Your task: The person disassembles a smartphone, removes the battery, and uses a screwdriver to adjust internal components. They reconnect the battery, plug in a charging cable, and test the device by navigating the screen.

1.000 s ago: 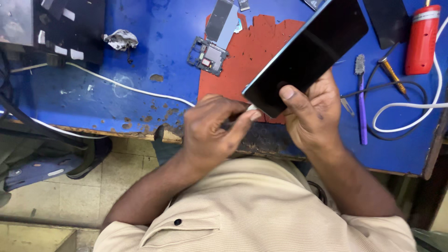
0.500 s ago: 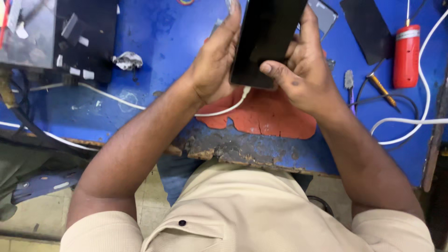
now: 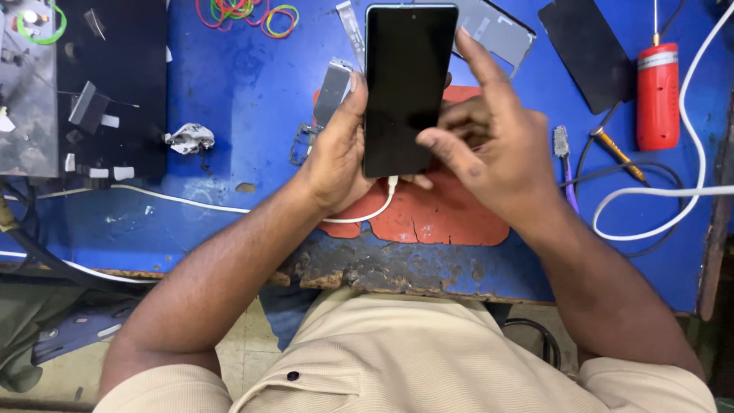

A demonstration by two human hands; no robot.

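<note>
Left hand (image 3: 336, 160): closed around the left edge of a black-screened phone (image 3: 407, 88), thumb along the side, fingers hidden behind the body; it carries the phone's weight.
Right hand (image 3: 493, 157): loosely open at the phone's right edge, thumb tip pressing the lower right of the glass, index finger raised and pointing far, other fingers curled behind; it steadies the phone without clasping it.
Phone: upright, screen dark and facing the camera, held above the middle of the bench.
Cable: a white charging cable (image 3: 229, 206) plugs into the phone's near end, loops under the left hand and runs off to the left.
Below the hands: an orange-red mat (image 3: 443, 218), cracked, lying on the blue workbench (image 3: 245, 99).
Just left of the phone: a bare metal phone frame (image 3: 325, 107) lying flat.
Far right: a grey back plate (image 3: 497, 34) and a black panel (image 3: 585, 50).
Right side: a red cylindrical tool (image 3: 657, 95), a purple-handled brush (image 3: 564, 157), a thick white cord (image 3: 673, 206).
Far left: a black tray (image 3: 115, 84) holding small parts; a crumpled wad of paper (image 3: 191, 138) just beside it.
Far edge: coloured rubber bands (image 3: 248, 14).
</note>
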